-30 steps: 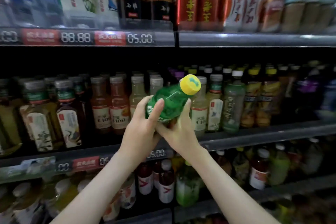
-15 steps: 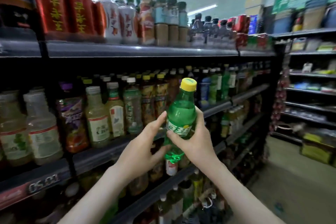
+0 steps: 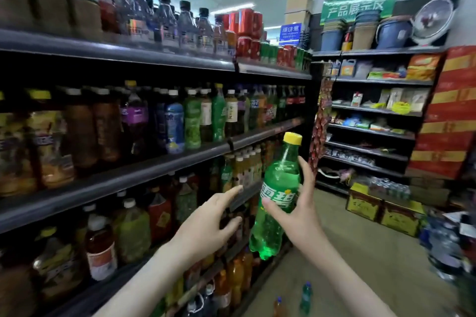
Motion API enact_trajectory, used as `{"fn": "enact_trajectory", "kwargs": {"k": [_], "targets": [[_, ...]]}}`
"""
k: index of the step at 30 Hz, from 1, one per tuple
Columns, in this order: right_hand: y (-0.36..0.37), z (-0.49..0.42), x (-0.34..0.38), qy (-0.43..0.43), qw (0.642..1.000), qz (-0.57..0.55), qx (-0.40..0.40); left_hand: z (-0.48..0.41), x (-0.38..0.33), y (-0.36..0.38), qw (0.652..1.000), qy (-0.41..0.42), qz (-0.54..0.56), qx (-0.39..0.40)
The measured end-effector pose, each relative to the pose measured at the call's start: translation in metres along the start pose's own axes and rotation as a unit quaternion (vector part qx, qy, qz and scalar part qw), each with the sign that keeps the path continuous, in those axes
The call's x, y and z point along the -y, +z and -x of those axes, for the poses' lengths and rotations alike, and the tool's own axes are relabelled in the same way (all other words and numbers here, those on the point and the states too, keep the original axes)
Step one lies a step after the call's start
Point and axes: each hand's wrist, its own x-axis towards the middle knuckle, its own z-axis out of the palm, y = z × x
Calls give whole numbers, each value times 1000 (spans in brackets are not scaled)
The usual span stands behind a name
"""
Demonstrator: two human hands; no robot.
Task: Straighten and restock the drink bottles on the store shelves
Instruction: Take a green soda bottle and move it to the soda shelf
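The right hand (image 3: 300, 219) grips the green bottle (image 3: 280, 177) upright (cap up). The left hand (image 3: 211, 221), fingers (image 3: 231, 192) spread, hovers just left, nearer the shelves (image 3: 154, 171).

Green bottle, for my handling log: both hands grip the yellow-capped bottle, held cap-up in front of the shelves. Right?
Not quite. In the head view only the right hand has a grip on the green bottle; the left hand is open beside it, not touching. The rest holds.
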Motion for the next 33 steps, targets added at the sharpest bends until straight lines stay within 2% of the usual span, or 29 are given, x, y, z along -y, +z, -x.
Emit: {"fn": "enact_trajectory", "kwargs": {"k": [4,6,9,16,21,27,33], "targets": [[-36,-32,-45,28,999,-44,-2,-46,-18,50,988,-25,75,130],[-44,-52,-65,27,998,-59,4,-68,-21,72,977,-39,141,154],[-50,-80,-95,37,995,-86,22,-107,-19,99,966,-76,210,127],[-85,-172,-173,42,993,-85,64,-217,-14,158,965,-108,231,59],[-133,-240,-234,70,993,-61,70,-311,-23,209,979,-107,173,25],[-192,-311,-320,68,997,-44,20,-414,-38,272,990,-96,102,28],[-260,-384,-401,50,997,-54,16,-518,-57,342,989,-100,104,34]]}}
